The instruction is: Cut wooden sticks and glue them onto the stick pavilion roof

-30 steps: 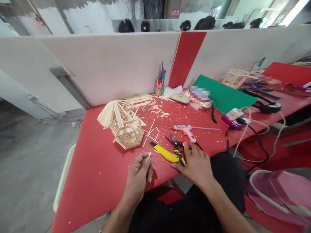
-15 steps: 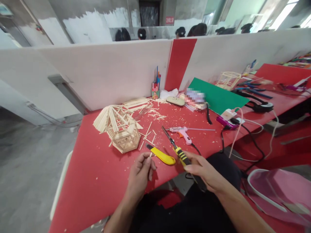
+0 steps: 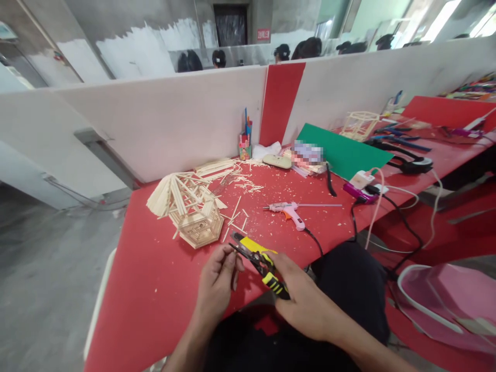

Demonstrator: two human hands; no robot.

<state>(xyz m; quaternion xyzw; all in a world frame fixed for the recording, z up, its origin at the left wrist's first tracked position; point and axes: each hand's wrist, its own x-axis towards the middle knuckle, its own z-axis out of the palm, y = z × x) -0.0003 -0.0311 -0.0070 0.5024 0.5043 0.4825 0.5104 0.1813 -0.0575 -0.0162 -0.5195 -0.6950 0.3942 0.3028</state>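
Observation:
My right hand grips pliers with black-and-yellow handles, their long jaws pointing up and left. The jaw tips reach the fingertips of my left hand, whose thumb and finger are pinched together. A small wooden stick sits in that pinch, mostly hidden now by fingers and jaws. Just behind the pliers a yellow utility knife lies on the red table, partly covered. To the left of the knife stands a model built of wooden sticks, with a fan-shaped sloping top and a many-sided base.
Loose sticks and offcuts lie behind the model. A pink glue gun rests right of centre, its cord running toward me. Farther back are a pen cup, a green board and a purple power strip with cables. A white partition bounds the table.
My right hand has brought the pliers left and down to my left fingertips, where the jaws now overlap the knife. The view has shifted slightly; the model and glue gun stay put.

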